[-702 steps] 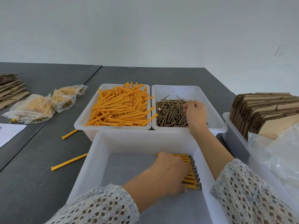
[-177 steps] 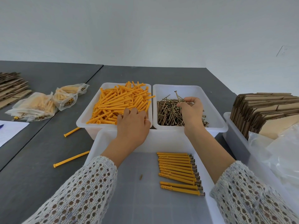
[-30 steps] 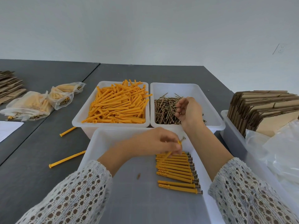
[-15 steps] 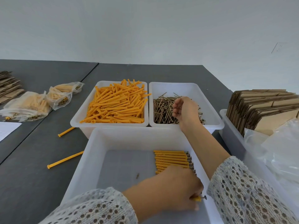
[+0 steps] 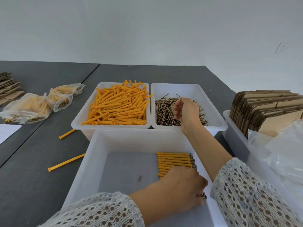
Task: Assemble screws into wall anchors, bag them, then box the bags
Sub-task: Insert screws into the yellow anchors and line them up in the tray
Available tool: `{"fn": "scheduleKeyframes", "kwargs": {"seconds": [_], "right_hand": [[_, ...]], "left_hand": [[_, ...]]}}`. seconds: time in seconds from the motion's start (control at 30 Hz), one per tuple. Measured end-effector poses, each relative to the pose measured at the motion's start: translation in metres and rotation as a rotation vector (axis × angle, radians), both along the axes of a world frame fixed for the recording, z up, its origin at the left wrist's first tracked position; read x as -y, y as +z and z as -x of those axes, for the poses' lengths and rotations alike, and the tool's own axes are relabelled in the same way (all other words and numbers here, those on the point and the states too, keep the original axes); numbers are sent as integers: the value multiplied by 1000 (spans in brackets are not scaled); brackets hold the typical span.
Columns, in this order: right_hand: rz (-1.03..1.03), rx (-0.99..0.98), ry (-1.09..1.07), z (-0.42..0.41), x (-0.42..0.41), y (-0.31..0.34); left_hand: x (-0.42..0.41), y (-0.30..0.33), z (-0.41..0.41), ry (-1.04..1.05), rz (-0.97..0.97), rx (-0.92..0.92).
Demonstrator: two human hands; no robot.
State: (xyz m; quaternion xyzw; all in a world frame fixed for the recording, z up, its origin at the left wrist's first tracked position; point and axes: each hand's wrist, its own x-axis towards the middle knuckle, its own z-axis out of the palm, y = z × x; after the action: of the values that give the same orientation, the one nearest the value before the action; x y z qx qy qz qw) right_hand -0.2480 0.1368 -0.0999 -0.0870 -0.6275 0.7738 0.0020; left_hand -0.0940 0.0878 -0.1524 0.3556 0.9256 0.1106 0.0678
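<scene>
A white bin (image 5: 78, 126) of loose orange wall anchors (image 5: 114, 108) stands beside a white bin (image 5: 217, 124) of brass screws (image 5: 164, 112). My right hand (image 5: 186, 110) hovers over the screws with curled fingers pinching a few of them. In front, a larger white bin (image 5: 131, 136) holds a neat row of assembled anchors (image 5: 173, 158) with screw heads at their right ends. My left hand (image 5: 182, 185) lies palm down on the near end of that row. It grips an assembled anchor whose screw head (image 5: 204, 197) pokes out by the fingertips.
Two loose anchors (image 5: 67, 134) (image 5: 65, 162) lie on the grey table at left. Filled bags (image 5: 27, 107) (image 5: 60, 99), flat cardboard (image 5: 8, 87) and a paper sheet (image 5: 6, 131) sit further left. At right are stacked flat boxes (image 5: 265, 108) and empty plastic bags (image 5: 282, 153).
My left hand brought an assembled anchor down from mid-air to the near end of the row. My right hand has stayed over the screw bin.
</scene>
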Motion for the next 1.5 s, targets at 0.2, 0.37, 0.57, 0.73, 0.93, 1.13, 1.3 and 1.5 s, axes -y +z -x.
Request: {"fn": "scheduleKeyframes", "kwargs": {"seconds": [0.2, 0.37, 0.57, 0.73, 0.93, 1.13, 1.3, 1.5], "right_hand": [[-37, -16, 6, -1, 0, 0], [-255, -136, 0, -4, 0, -4], [-1081, -323, 36, -2, -7, -20], [-1469, -182, 309, 0, -7, -21], [-1460, -81, 401, -1, -4, -15], [-1468, 13, 464, -3, -4, -10], [-1455, 32, 473, -4, -3, -8], [-1450, 33, 477, -3, -3, -9]], "left_hand": [[3, 1, 3, 1, -36, -50], [17, 20, 22, 196, -186, -164], [66, 43, 45, 464, -349, -488], [111, 44, 63, 790, -230, -683], [131, 29, 74, 1104, -14, -280], [143, 35, 77, 1068, -115, -239], [148, 37, 78, 1067, -275, -240], [148, 36, 78, 1058, -380, -316]]}}
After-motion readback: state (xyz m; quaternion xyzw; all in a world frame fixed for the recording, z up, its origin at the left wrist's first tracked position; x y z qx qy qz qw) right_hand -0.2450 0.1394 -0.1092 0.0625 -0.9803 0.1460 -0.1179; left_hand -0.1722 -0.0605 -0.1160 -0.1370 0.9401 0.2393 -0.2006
